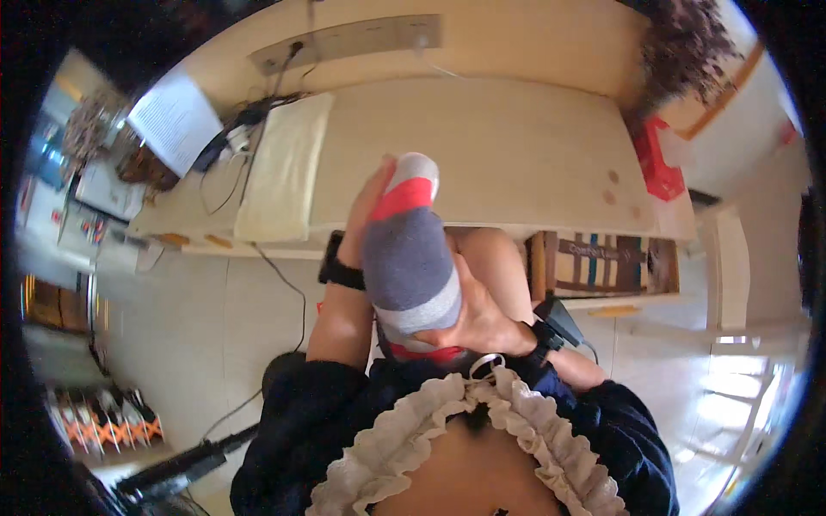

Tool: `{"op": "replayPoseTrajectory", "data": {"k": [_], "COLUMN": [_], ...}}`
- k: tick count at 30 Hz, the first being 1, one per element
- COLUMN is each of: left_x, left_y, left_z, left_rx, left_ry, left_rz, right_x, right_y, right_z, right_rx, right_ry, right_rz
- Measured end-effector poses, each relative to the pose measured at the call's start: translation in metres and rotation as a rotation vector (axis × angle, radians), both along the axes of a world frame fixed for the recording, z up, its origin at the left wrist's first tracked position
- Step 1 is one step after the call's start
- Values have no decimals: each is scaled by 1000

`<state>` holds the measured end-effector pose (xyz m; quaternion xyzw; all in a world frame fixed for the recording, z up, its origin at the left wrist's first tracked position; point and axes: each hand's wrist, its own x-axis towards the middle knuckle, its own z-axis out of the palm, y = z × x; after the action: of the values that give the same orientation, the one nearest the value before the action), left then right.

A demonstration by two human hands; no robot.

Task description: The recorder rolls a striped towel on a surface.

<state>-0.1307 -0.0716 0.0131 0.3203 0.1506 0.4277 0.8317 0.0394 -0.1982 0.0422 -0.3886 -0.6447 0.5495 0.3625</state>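
A striped sock [408, 258] in dark grey, light grey and red stands toe-up before my chest. It looks filled out, as by a foot. My right hand [481, 309] grips its lower part from the right, thumb across the front. Along the left side of the toe end lies my left hand [369, 206], blurred and partly hidden behind the sock; whether its fingers close on it I cannot tell. Behind my right hand shows a bare knee [493, 258]. Each wrist wears a black strap.
Ahead is a pale desk [484, 142] with a folded cream cloth [284, 168], a printed sheet [177, 122] and cables at left. A red object [658, 161] stands at its right end. Below, an open drawer [603, 264] holds striped fabric. A black cable [293, 284] hangs at left.
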Motion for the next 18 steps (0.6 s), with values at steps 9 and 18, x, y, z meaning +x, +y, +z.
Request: {"op": "replayPoseTrajectory", "data": {"k": [9,18], "left_x": [24,83], "left_y": [-62,-128], "left_z": [-2,32], "left_rx": [-107,1359], "left_ry": [72,1267], "left_rz": [416,814], "right_x": [12,40], "right_y": [0,55], "right_z": [-6,-77], "right_rx": [23,206], "right_ry": [141,185], "right_rz": [-198,-480]}}
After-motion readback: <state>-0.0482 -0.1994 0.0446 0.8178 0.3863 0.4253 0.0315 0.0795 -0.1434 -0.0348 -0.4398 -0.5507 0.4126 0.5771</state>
